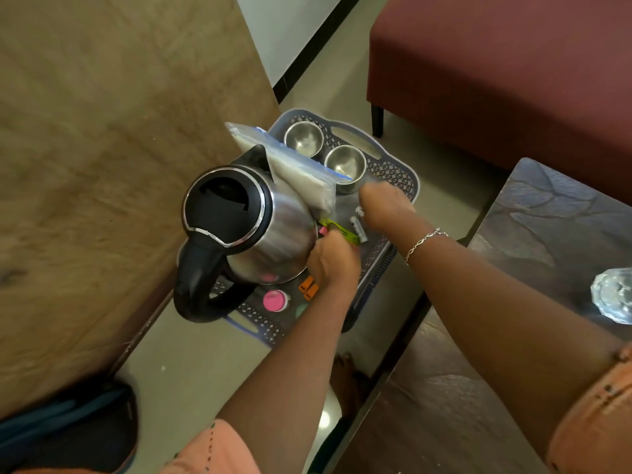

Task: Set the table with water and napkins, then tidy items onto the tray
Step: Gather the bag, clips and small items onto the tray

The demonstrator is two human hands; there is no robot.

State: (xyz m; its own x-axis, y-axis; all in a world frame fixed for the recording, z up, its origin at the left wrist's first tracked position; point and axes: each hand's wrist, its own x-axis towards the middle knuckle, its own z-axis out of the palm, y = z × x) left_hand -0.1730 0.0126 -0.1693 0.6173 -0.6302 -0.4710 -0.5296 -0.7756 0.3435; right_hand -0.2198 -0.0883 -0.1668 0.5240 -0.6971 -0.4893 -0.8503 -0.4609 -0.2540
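Observation:
A grey lattice tray [393, 165] sits on the floor. It holds a steel kettle [273, 227] with a black lid and handle, and a clear pack of napkins [301, 169] leans on the kettle. Two steel cups [303, 140] [345, 164] stand at the tray's far end. My left hand [333, 265] reaches into the tray beside the kettle, fingers curled on a yellow-green strip [342, 230]. My right hand [384, 206] is blurred, fingers down just past two small white cylinders [359, 229]. Its grip is hidden.
A pink round lid [274, 300] and orange clips [307, 287] lie in the tray's near end. A wooden tabletop [102, 148] is on the left. On the right, a dark table [547, 213] carries a glass [614, 295]. A maroon sofa [496, 63] stands behind, and a dark bag [68, 429] lies at lower left.

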